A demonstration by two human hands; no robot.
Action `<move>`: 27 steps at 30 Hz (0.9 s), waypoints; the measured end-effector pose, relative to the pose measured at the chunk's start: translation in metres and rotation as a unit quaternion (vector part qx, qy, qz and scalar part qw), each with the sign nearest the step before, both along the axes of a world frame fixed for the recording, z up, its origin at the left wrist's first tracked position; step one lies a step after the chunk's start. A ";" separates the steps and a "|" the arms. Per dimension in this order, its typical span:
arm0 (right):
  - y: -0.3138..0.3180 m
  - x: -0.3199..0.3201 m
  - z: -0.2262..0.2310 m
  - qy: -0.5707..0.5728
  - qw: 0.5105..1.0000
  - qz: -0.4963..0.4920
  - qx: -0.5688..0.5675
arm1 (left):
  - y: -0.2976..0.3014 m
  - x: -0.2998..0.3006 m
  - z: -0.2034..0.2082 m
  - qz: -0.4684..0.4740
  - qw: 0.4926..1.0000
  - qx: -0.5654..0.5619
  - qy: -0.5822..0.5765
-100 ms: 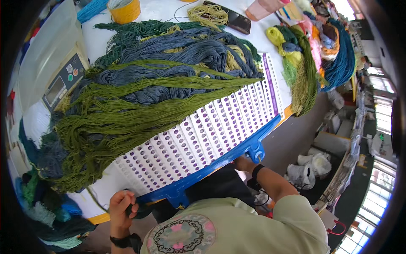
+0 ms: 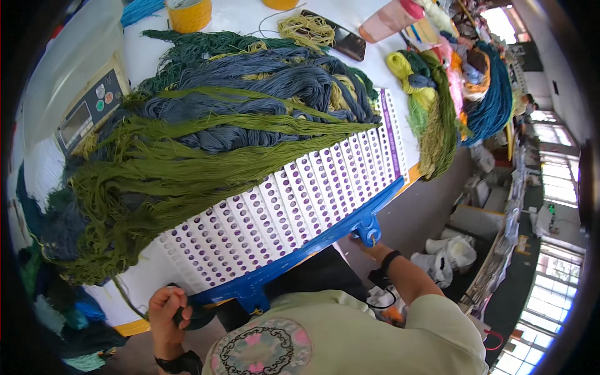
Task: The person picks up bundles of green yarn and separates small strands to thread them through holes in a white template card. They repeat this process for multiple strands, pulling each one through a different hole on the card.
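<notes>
Near the table's front left corner, my left hand (image 2: 167,314) is closed, with something dark at its fingers that I cannot make out. My right hand (image 2: 360,244) is down beside the front edge, its fingers hidden beneath a blue clamp bar (image 2: 294,247). That bar runs along the front of overlapping white strips (image 2: 275,215) with rows of dark, purplish round holes. Over the strips lie long olive-green yarn hanks (image 2: 187,165), tapering to the right. Behind and under them are grey-blue yarn hanks (image 2: 281,84) and dark green yarn (image 2: 187,50).
A scale (image 2: 90,115) with a clear cover stands at left. At the back are a yellow tape roll (image 2: 189,15), a phone (image 2: 347,42) and a pink cup (image 2: 390,22). More yarn hanks (image 2: 437,119) hang over the right edge. White bags (image 2: 450,256) lie on the floor.
The whole view has shifted slightly, so the table and yarn sit a little further left. Both hands hold nearly the same places against the table.
</notes>
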State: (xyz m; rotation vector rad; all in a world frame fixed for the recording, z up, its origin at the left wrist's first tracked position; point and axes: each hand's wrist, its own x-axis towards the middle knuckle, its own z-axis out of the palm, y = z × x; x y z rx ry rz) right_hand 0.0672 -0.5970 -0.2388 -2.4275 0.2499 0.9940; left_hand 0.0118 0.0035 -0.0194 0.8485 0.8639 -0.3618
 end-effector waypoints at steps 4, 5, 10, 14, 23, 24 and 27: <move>-0.132 0.008 0.116 -0.324 0.858 -0.387 -0.096 | -0.018 -0.019 0.002 0.035 0.998 0.042 -0.013; -0.134 0.028 0.145 -0.353 0.847 -0.391 -0.068 | -0.023 -0.022 0.003 0.044 0.996 0.072 -0.021; 0.018 0.173 0.269 -0.218 0.907 -0.229 0.277 | -0.034 -0.033 0.004 0.072 0.981 0.176 -0.029; 0.102 0.235 0.255 0.051 0.931 0.041 0.359 | -0.042 -0.043 0.002 0.116 0.961 0.217 -0.126; 0.220 0.239 0.305 -0.112 0.885 0.236 0.385 | -0.098 -0.082 0.088 0.262 0.845 0.277 -0.376; 0.242 0.205 0.323 -0.090 0.868 0.263 0.412 | -0.112 -0.075 0.106 0.234 0.846 0.229 -0.420; 0.306 0.120 0.337 -0.060 0.755 0.355 0.548 | -0.133 -0.066 0.124 0.189 0.834 0.188 -0.484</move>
